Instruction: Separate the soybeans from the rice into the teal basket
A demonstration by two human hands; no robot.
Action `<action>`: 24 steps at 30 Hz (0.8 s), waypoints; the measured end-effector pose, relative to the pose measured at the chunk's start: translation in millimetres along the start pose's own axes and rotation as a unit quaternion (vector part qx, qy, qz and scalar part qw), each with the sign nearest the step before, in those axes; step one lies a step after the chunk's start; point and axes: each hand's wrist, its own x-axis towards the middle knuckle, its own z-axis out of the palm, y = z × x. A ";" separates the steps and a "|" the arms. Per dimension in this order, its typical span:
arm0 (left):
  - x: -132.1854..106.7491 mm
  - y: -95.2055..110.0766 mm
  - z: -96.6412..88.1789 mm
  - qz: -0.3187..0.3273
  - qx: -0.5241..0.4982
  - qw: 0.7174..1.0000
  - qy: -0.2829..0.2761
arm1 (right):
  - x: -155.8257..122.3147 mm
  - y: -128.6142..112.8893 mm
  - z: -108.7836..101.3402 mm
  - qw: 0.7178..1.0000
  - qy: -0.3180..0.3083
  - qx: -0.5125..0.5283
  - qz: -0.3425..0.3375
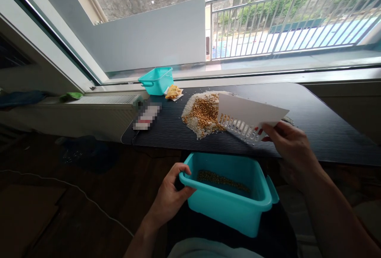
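Observation:
My left hand (169,198) grips the left rim of a turquoise plastic bin (235,210) held on my lap below the table edge; a layer of brownish beans lies in its bottom. My right hand (290,147) is closed on a white slotted scoop (248,117), whose perforated edge rests against a pile of white rice mixed with yellow soybeans (204,113) on the dark table (312,111).
A second turquoise bin (156,79) stands at the table's far left by the window sill. A yellow cloth or wrapper (173,91) lies beside it. A blurred flat packet (145,118) lies near the table's left edge. A radiator (101,101) runs along the left.

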 end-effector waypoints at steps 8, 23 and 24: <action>1.3 -0.6 -0.7 0.006 0.001 1.000 -0.004 | -11.6 -6.0 -8.5 1.000 -0.014 0.003 0.010; 1.5 -0.2 3.9 0.004 -0.003 1.000 0.002 | -4.1 -10.4 3.4 1.000 -0.014 -0.004 0.012; 1.8 1.3 3.8 0.003 -0.001 1.000 0.002 | -6.5 -12.8 3.1 1.000 -0.013 -0.007 0.013</action>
